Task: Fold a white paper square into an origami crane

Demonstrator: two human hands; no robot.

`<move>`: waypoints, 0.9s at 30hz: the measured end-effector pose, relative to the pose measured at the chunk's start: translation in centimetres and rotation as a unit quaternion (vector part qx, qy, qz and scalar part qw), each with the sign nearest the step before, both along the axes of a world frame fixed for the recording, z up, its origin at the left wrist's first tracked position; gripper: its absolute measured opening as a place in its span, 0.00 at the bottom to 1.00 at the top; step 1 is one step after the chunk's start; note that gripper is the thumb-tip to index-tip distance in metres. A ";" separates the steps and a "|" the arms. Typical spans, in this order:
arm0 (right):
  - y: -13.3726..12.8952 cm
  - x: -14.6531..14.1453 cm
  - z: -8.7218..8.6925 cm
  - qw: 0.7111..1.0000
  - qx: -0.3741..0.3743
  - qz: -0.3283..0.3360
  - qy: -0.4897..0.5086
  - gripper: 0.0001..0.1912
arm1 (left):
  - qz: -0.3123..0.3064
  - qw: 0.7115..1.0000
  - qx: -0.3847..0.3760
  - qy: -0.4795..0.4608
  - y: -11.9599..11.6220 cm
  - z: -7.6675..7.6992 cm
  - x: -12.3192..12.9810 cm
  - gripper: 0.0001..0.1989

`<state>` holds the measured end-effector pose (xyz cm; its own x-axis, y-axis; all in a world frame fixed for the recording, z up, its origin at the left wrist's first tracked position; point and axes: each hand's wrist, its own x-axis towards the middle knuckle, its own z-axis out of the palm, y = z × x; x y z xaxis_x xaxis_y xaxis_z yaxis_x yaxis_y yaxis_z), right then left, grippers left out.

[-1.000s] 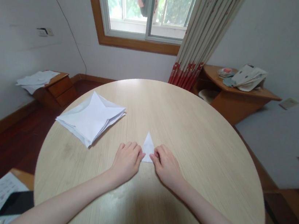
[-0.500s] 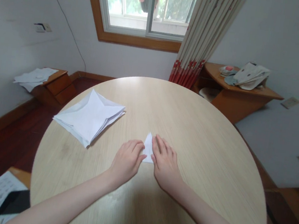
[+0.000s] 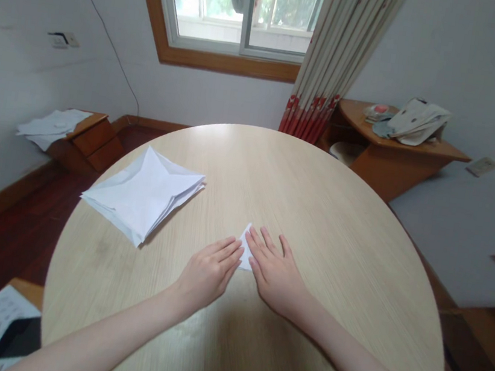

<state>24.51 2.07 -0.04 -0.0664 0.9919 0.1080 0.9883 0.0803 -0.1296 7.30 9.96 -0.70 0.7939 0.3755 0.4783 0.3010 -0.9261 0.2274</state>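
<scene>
Everything is carried by a round table (image 3: pixel 349 247), whose pale top is marked by fine wood grain. On its far left part a loose stack of white paper (image 3: pixel 146 193) is laid, its layers unevenly spread and its left corner brought to the rim. Near the middle, a small piece of folded white paper (image 3: pixel 245 262) is laid flat, partly covered by the left hand (image 3: pixel 210 269) and the right hand (image 3: pixel 279 280). Toward the near edge a soft shadow is cast.

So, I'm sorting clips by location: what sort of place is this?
Probably a room in a home, judging by the red-patterned curtain beside the window and the small drawer cabinet.
</scene>
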 end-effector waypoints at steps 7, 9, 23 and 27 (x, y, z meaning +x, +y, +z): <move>0.0 0.3 0.0 1.000 0.006 0.021 -0.009 0.27 | -0.001 0.998 0.014 0.054 0.1 0.4 -0.2 0.16; 0.0 0.2 0.2 1.000 0.002 0.020 -0.013 0.26 | 0.003 0.997 0.015 0.075 0.2 0.7 -0.2 0.16; 0.1 0.3 -0.5 1.000 0.002 0.019 -0.025 0.27 | -0.003 0.996 0.025 0.089 0.1 1.6 -0.2 0.16; 0.3 0.7 -0.4 1.000 0.001 0.029 -0.003 0.26 | -0.034 0.995 0.048 0.086 0.9 1.5 -0.4 0.16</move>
<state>25.24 2.32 -0.47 -0.1244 0.9861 0.1099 0.9829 0.1377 -0.1226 6.90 10.88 0.83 0.8888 0.2776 0.3647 0.2639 -0.9605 0.0881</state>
